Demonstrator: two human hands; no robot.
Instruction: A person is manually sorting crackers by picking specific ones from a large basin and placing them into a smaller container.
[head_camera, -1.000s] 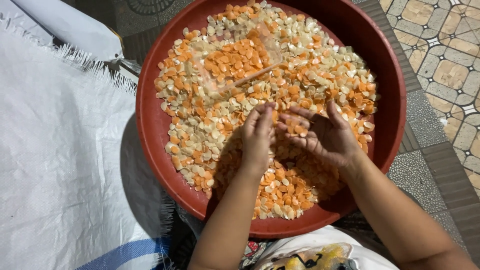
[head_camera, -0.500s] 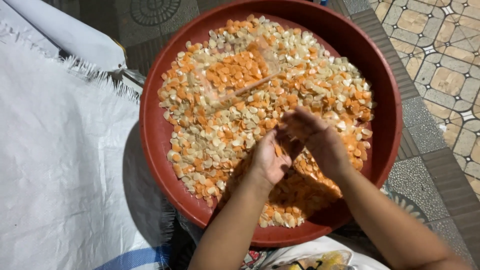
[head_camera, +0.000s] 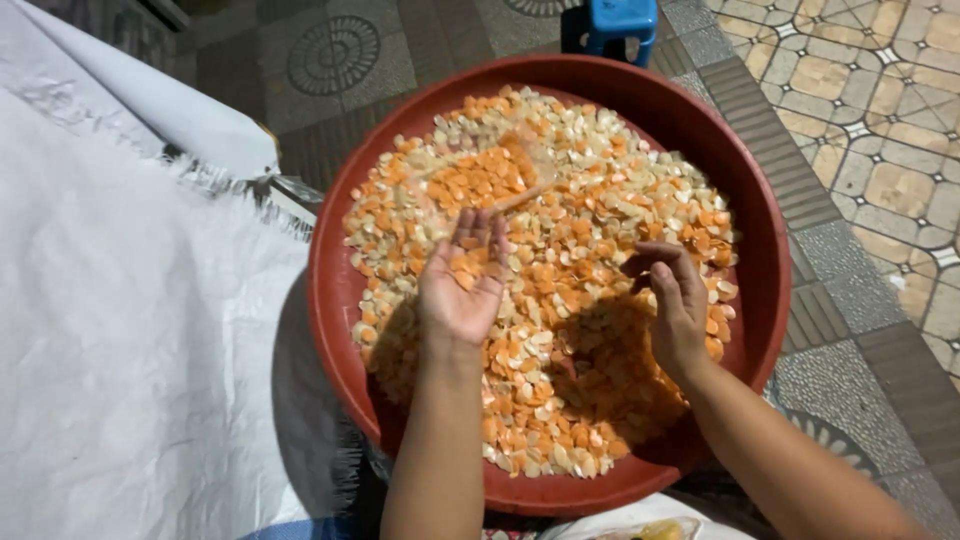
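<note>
Nearest, the left hand lies palm up and open over the red basin, cupping a few orange and pale kernels. Beside it, the right hand hovers with fingers curled loosely; whether it holds anything I cannot tell. Farther left spreads a white woven sheet; beyond stands a blue stool

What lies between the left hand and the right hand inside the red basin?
In the head view, only orange and cream kernels lie between the left hand and the right hand, covering the floor of the red basin. A few kernels rest in the left palm.
</note>
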